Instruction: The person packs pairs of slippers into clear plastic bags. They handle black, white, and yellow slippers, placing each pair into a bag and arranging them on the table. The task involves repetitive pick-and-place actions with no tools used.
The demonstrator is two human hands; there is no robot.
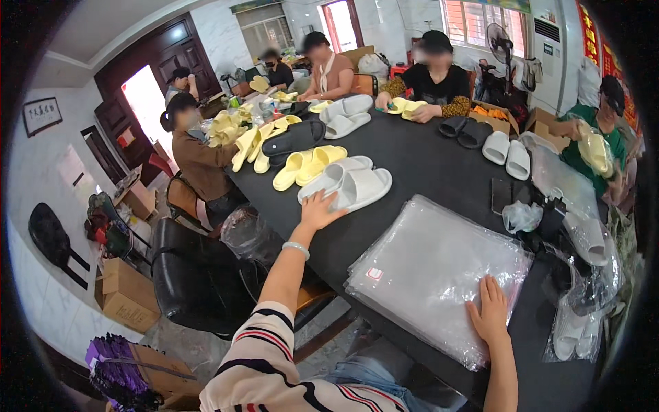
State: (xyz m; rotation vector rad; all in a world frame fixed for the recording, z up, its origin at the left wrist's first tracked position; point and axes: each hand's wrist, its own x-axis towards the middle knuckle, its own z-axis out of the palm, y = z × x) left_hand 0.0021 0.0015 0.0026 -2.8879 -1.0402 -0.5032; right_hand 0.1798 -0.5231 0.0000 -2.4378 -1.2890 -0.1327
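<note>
Head view: left hand [320,211] spreads its fingers at grey slippers [367,187], right hand [490,312] lies flat on plastic bags [429,264].

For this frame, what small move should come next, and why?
Perhaps close the left hand on the pale slippers just beyond it: it seems to touch one without gripping it, while the right hand lies flat on the stacked clear bags.

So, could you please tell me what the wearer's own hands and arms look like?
Both the left hand and the right hand are ungloved. The left wrist wears a pale, smooth bangle; none shows on the right. The left sleeve is cream with dark and red stripes; the right sleeve is out of view.
</note>
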